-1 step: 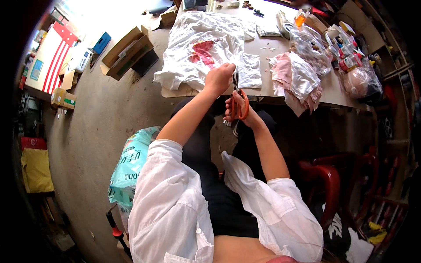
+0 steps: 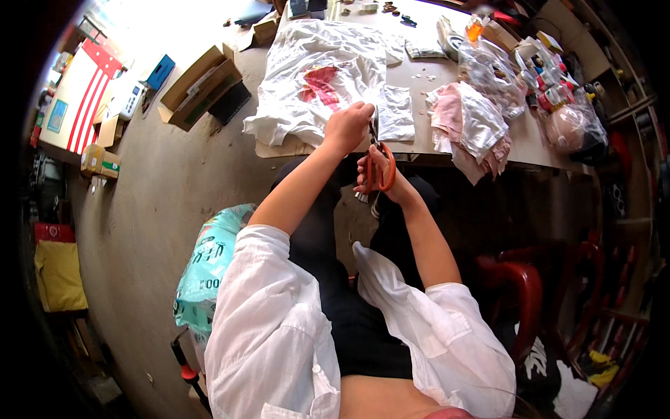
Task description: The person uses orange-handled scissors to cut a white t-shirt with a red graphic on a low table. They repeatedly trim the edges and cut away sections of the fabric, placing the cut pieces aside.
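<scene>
1. As I read the head view from left to right, the white shirt (image 2: 300,70) with its red print comes first, spread crumpled on the table (image 2: 422,91), mostly beyond the hands.
2. Next I have the left hand (image 2: 347,126) over the shirt's near right corner, fingers bent in; whether they close on cloth I cannot tell, since the fingertips are hidden from me.
3. Just right of its knuckles stand the dark blades of the scissors (image 2: 391,171), whose long axis runs away from the body, handles short of the table edge, points toward the cloth; of the two hands, the left is nearer those points.
4. I find the right hand (image 2: 380,165) wrapped around the orange handles, lower and slightly right of the left one.
5. Right of the blades lies a white piece (image 2: 396,115); I can't make out whether it joins the shirt, nor how far the blades are parted, nor exactly where their tips end.
</scene>
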